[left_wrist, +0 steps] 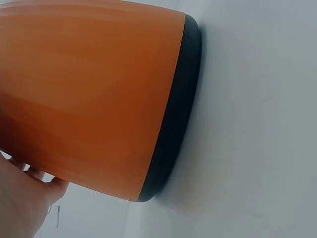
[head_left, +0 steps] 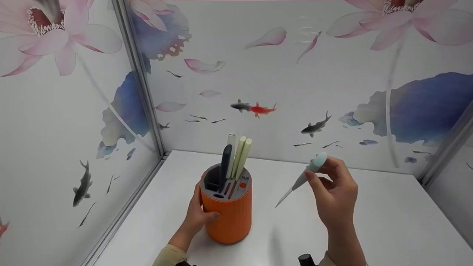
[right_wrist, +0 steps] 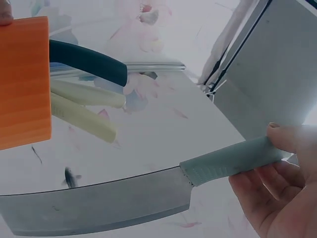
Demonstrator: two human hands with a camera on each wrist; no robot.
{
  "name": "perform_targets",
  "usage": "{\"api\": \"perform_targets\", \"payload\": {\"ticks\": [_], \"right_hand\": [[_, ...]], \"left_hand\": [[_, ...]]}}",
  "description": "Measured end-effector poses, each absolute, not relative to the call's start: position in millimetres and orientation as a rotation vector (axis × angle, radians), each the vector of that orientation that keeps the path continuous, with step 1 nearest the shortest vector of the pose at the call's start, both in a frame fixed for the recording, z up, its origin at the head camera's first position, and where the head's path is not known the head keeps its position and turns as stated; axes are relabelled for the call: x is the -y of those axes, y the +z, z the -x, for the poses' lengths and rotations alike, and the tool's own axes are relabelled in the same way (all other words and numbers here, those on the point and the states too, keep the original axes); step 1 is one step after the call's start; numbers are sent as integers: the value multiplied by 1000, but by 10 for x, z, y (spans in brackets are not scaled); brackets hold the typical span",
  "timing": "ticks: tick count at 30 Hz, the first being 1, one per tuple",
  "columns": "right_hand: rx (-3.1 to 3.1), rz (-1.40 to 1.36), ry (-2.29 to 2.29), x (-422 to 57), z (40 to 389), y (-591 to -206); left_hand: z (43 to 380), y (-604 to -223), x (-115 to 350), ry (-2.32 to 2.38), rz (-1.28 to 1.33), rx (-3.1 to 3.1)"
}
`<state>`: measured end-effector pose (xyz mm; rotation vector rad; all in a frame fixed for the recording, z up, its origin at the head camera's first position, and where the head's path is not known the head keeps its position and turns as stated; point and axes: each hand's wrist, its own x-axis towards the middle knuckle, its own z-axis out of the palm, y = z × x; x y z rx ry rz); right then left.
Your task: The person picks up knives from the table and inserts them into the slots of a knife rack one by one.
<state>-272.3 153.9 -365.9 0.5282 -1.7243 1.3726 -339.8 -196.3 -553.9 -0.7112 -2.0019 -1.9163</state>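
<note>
An orange knife block (head_left: 228, 218) with a grey slotted top stands on the white table, and my left hand (head_left: 199, 212) grips its left side. Its dark base (left_wrist: 173, 114) shows in the left wrist view. From the slots rise a dark handle (head_left: 225, 162), two pale yellow-green handles (head_left: 242, 157) and a whitish one (head_left: 231, 147). To the right of the block my right hand (head_left: 338, 192) pinches a kitchen knife by its pale green handle (right_wrist: 233, 158). The broad blade (right_wrist: 99, 206) is bare; in the head view it points down and left, apart from the block.
The white table (head_left: 147, 221) meets a back panel (head_left: 221, 81) and side panels printed with flowers and fish. A metal corner strip (head_left: 142, 92) runs up at the left. A black cylindrical object (head_left: 306, 259) shows at the bottom edge near my right wrist.
</note>
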Motion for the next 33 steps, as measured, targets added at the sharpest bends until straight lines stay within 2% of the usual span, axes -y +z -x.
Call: {"api": "perform_targets", "payload": {"ticks": [22, 33], "right_hand": [[1338, -720, 1775, -1442, 2616, -3450], [1285, -775, 1798, -1309, 2687, -3439]], "left_hand": [[3372, -5540, 1963, -1939, 674, 2020], [3385, -5534, 1953, -1939, 699, 2008]]}}
